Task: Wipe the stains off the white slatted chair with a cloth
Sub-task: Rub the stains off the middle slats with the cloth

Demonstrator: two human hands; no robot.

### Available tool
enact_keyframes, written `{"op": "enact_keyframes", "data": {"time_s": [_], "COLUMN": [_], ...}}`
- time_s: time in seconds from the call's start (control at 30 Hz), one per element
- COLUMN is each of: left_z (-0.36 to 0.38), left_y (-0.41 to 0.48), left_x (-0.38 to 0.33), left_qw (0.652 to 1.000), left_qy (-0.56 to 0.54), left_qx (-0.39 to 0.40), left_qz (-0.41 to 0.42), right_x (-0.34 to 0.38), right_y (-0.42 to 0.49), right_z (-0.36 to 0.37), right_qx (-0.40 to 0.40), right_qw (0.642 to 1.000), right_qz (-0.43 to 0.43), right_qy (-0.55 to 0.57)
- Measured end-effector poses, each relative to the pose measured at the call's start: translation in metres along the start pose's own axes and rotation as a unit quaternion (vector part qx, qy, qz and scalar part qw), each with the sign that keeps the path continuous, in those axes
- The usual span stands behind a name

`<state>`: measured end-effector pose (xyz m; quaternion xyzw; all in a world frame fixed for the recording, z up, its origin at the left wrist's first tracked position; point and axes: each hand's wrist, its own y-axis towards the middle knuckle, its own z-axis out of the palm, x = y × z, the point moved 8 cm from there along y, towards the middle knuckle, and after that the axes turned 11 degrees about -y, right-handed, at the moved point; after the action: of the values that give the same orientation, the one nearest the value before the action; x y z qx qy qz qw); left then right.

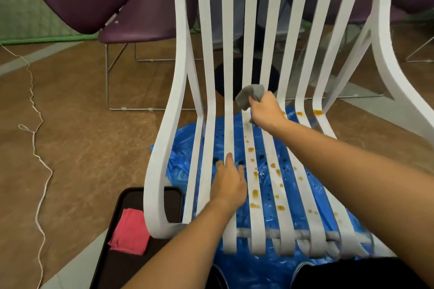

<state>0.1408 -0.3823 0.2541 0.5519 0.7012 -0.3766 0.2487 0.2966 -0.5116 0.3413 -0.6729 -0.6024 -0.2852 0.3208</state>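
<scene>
The floor (82, 148) is brown. Purple chairs (145, 14) stand well behind my grips. The white chair (178, 77) is right in front of me, and both my grips are on its seat. A blue sheet (265, 267) lies on the floor under it.

My right grip (265, 112) is curled round the cloth (252, 96). The cloth is gray and bunched up. It sticks out past my fingers, up and to the left of the grip. The grip presses it on a middle slat, at the bend where the seat turns up into the back.

My left grip (229, 185) is nearer to me and to the left of the right one. Its fingers are straight and a bit spread. It lies flat on the slats of the seat and holds nothing.

The stains (254, 192) are orange spots. Most sit on the slats just to the right of my left grip, between it and my right grip. A few more sit on the slats to the right of my right grip, near the bend.

A dark tray (133, 199) is on the floor, down and left of my left grip, partly behind the chair's side. A pink cloth (130, 233) lies folded on it. A thin white cord (34, 145) runs over the floor, far left of both grips.
</scene>
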Motion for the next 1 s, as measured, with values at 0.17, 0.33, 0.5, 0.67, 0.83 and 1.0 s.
{"op": "enact_keyframes", "data": {"time_s": [0.17, 0.33, 0.5, 0.67, 0.83, 1.0], "left_z": [0.008, 0.009, 0.008, 0.007, 0.007, 0.008], "left_y": [0.004, 0.008, 0.009, 0.007, 0.006, 0.005], "left_x": [0.015, 0.014, 0.017, 0.015, 0.013, 0.012], "left_qw": [0.999, 0.999, 0.999, 0.998, 0.998, 0.998], "left_qy": [-0.018, -0.020, -0.023, -0.045, -0.041, -0.041], "left_qx": [-0.030, -0.033, -0.035, -0.042, -0.046, -0.050], "left_qz": [-0.022, -0.026, -0.023, -0.020, -0.026, -0.025], "right_x": [0.006, -0.025, -0.041, -0.053, -0.057, -0.058], "right_y": [0.048, 0.056, 0.053, 0.040, 0.021, 0.023], "right_z": [0.033, 0.092, 0.108, 0.108, 0.112, 0.110], "right_qx": [-0.009, 0.097, 0.068, 0.072, 0.073, 0.096], "right_qw": [0.962, 0.898, 0.919, 0.931, 0.926, 0.930], "right_qz": [-0.146, -0.155, -0.139, -0.113, -0.122, -0.123], "right_qy": [-0.231, -0.401, -0.364, -0.340, -0.351, -0.332]}}
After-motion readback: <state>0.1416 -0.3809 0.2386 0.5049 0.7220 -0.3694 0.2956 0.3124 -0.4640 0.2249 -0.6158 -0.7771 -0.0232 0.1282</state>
